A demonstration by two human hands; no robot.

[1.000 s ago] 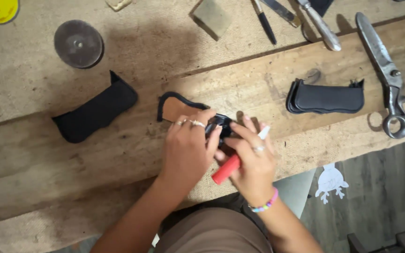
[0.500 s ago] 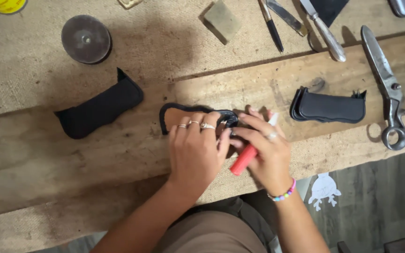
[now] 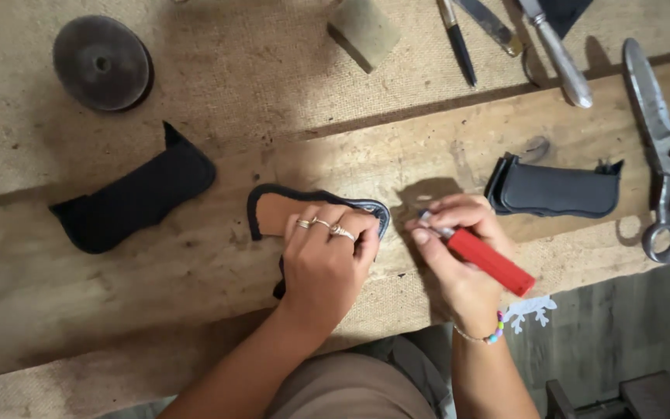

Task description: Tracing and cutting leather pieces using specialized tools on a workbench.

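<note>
1. The tabletop (image 3: 195,256) is a run of rough wooden planks, part of it covered with coarse woven cloth; it carries everything, and the person works at its near edge.
2. A pair of large metal scissors (image 3: 661,155) lies at the far right, well apart from both hands.
3. A black cut piece (image 3: 137,190) lies flat to the left, and a stack of black pieces (image 3: 560,188) lies to the right, just beyond the right hand; both seem set aside within reach.
4. The tan leather piece with a dark edge (image 3: 284,213) lies flat at the middle of the tabletop. The left hand (image 3: 323,264) presses down on it with fingers spread, likely to keep it from sliding; this grip is a flat hold, not a pinch.
5. The right hand (image 3: 459,256) has its grip clamped round a red-handled tool (image 3: 486,258), whose tip points at the piece's right end, just beside the left fingertips.
6. A dark round disc (image 3: 101,62), a tan block (image 3: 364,31) and several metal hand tools (image 3: 556,50) lie along the far side.
</note>
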